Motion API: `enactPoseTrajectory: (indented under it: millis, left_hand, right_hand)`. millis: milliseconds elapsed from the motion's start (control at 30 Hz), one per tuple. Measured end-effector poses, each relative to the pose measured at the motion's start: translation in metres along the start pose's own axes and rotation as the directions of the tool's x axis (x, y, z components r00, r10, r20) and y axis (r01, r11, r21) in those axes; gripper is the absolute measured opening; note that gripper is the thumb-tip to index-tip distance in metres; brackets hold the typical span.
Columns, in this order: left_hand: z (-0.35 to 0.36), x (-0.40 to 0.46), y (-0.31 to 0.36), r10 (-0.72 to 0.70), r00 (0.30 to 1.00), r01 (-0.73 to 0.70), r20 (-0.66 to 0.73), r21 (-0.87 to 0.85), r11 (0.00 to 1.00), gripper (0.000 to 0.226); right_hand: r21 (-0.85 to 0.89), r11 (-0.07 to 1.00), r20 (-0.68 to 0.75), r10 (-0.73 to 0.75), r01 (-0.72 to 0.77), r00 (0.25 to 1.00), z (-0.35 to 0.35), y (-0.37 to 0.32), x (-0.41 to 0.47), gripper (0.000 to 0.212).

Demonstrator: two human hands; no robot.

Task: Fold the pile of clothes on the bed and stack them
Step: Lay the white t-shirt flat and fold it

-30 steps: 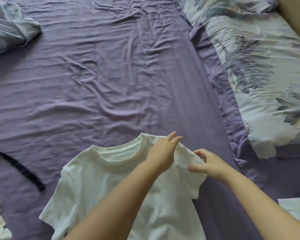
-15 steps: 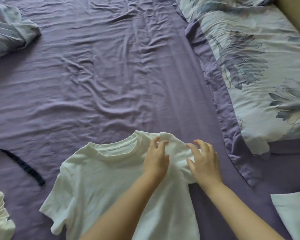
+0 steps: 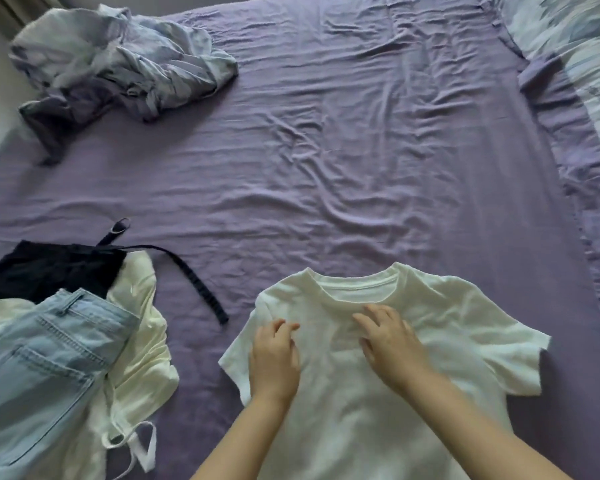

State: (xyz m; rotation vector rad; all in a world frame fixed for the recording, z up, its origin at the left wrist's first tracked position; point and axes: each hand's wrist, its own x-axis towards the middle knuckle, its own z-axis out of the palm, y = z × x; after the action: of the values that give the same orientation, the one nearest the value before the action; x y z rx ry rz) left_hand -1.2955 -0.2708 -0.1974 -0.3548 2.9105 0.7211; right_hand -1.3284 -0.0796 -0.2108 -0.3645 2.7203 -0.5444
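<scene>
Head view, white T-shirt (image 3: 378, 410) flat under left hand (image 3: 274, 362), right hand (image 3: 390, 344)

We count one white T-shirt (image 3: 378, 393) spread flat; one pair of jeans (image 3: 39, 368); one black garment (image 3: 45, 271); one cream top (image 3: 139, 362); one belt (image 3: 194, 282); perhaps one crumpled floral garment (image 3: 118, 67); two hands: left hand (image 3: 274, 362), right hand (image 3: 392, 344)

A white T-shirt (image 3: 430, 341) is lying spread flat on the purple sheet, collar pointing away, its right sleeve sticking out and its left sleeve partly tucked. To its left a heap is sitting: light-blue jeans (image 3: 39, 368) draping over a cream garment (image 3: 139, 362), with a black garment (image 3: 49, 268) behind, its belt (image 3: 194, 282) trailing toward the shirt.
</scene>
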Motion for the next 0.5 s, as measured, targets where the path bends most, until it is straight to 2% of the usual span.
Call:
enactPoseTrajectory:
  millis: [67, 133, 300, 400, 500]
  left_hand:
    - [-0.016, 0.011, -0.022, -0.118, 0.993, 0.118, -0.018, 0.004, 0.993, 0.035]
    - [-0.026, 0.022, -0.043, -0.201, 0.978, 0.202, 0.052, -0.006, 0.979, 0.039]
    - [-0.03, 0.04, -0.072, -0.287, 0.924, 0.255, 0.253, 0.152, 0.955, 0.05]
    - [-0.032, 0.044, -0.081, -0.317, 0.907, 0.278, 0.275, 0.174, 0.945, 0.031]
    - [-0.041, 0.049, -0.093, -0.31, 0.902, 0.307, 0.302, 0.059, 0.95, 0.013]
  right_hand:
    - [0.025, 0.996, 0.006, -0.091, 0.091, 0.996, 0.004, -0.028, 0.02, 0.04]
    - [-0.024, 0.988, 0.038, -0.155, 0.156, 0.987, 0.007, -0.05, 0.044, 0.035]
    - [-0.061, 0.966, 0.072, -0.248, 0.253, 0.966, 0.016, -0.088, 0.101, 0.037]
    - [-0.044, 0.973, 0.097, -0.224, 0.228, 0.97, 0.022, -0.104, 0.12, 0.046]
    - [-0.103, 0.966, 0.201, -0.215, 0.239, 0.956, 0.03, -0.113, 0.128, 0.046]
